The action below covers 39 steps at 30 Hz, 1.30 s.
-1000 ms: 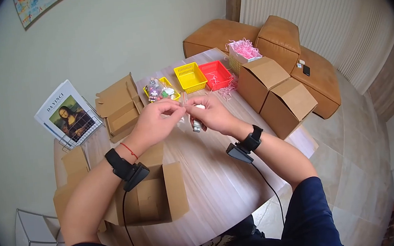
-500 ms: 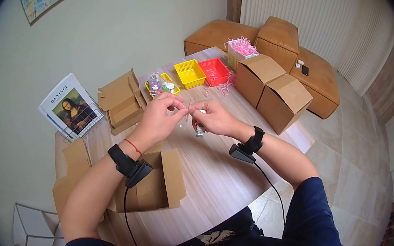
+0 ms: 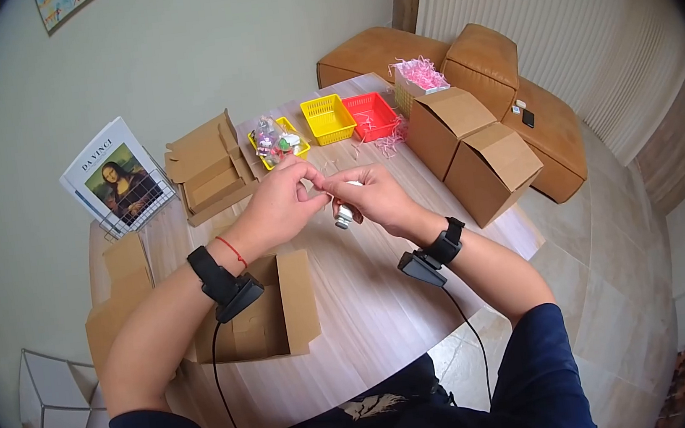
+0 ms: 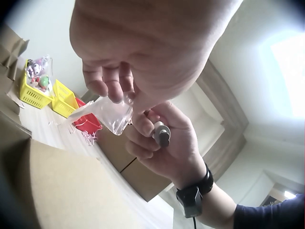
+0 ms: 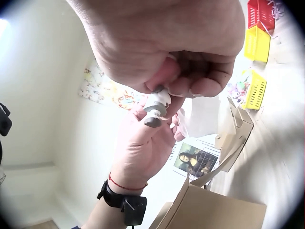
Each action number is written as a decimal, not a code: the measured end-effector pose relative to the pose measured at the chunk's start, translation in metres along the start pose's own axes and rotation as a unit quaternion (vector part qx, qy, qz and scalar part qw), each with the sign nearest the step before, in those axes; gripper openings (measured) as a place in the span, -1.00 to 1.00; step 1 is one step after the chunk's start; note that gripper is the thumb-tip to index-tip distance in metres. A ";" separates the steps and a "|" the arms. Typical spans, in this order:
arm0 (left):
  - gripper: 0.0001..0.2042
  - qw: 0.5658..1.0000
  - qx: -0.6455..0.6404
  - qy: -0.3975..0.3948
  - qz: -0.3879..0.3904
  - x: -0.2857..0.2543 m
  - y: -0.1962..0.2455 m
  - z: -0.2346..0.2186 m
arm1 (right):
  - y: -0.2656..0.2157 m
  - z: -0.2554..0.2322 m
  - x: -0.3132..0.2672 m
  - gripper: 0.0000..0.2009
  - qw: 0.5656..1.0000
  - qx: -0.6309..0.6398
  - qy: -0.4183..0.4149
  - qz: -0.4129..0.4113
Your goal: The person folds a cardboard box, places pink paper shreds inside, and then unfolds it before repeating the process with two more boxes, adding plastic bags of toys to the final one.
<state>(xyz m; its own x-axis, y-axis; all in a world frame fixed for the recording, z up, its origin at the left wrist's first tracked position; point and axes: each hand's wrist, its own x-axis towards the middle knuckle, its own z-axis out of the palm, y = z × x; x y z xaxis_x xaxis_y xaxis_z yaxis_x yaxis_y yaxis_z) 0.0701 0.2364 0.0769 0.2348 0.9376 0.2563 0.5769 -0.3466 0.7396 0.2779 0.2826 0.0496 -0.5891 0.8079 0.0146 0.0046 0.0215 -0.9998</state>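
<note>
My left hand (image 3: 280,200) and right hand (image 3: 371,201) meet fingertip to fingertip above the table. From the left fingertips hangs a small clear plastic bag (image 4: 114,114), pinched near its edge; the right thumb and forefinger are right at that edge too. The right hand's curled fingers also grip a small white-and-grey object (image 5: 155,107) with a ringed, stepped end, whose other end is hidden in the palm. Beneath my left forearm stands an open cardboard box (image 3: 298,304).
Across the table's back are a yellow basket of bagged toys (image 3: 301,149), another yellow basket (image 3: 330,122), a red basket (image 3: 371,118) and pink paper shreds (image 3: 392,142). Two cardboard boxes (image 3: 483,185) stand right; an opened carton (image 3: 216,182) and Da Vinci book (image 3: 114,176) stand left.
The hands stay together while their fingertips shift at the bag's edge. A thin pinkish strip seen between them half a second ago is now hidden. The head view has shifted slightly.
</note>
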 end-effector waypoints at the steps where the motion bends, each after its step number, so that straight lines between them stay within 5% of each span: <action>1: -0.78 1.000 0.005 -0.002 0.008 0.000 -0.001 0.000 | 0.003 -0.001 0.001 -0.73 1.000 0.006 0.000 -0.002; 5: -0.70 0.998 0.003 -0.019 -0.060 -0.003 0.011 -0.003 | 0.006 -0.001 0.000 -0.75 1.000 -0.005 -0.012 -0.003; 14: -0.73 0.996 -0.052 -0.027 -0.065 -0.005 0.007 0.001 | 0.010 0.000 -0.002 -0.76 0.998 -0.062 0.004 -0.030; 20: -0.84 0.997 0.010 -0.036 -0.061 -0.004 0.007 0.001 | 0.014 0.004 -0.013 -0.77 0.952 -0.248 0.062 -0.171; 29: -0.87 0.988 -0.085 -0.051 -0.115 0.000 0.002 -0.002 | 0.013 0.001 -0.017 -0.78 0.984 -0.155 0.038 -0.078; 39: -0.79 0.997 0.005 -0.064 -0.050 -0.009 0.013 -0.003 | 0.001 0.006 -0.019 -0.76 0.999 -0.046 -0.025 -0.008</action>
<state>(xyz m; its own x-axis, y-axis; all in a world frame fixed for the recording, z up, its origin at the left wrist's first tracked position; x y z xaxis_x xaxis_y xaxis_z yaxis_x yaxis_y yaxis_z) 0.0731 0.2236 0.0864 0.2729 0.9570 0.0988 0.6097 -0.2515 0.7517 0.2844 0.2638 0.0479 -0.6301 0.7761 0.0275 0.0683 0.0906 -0.9935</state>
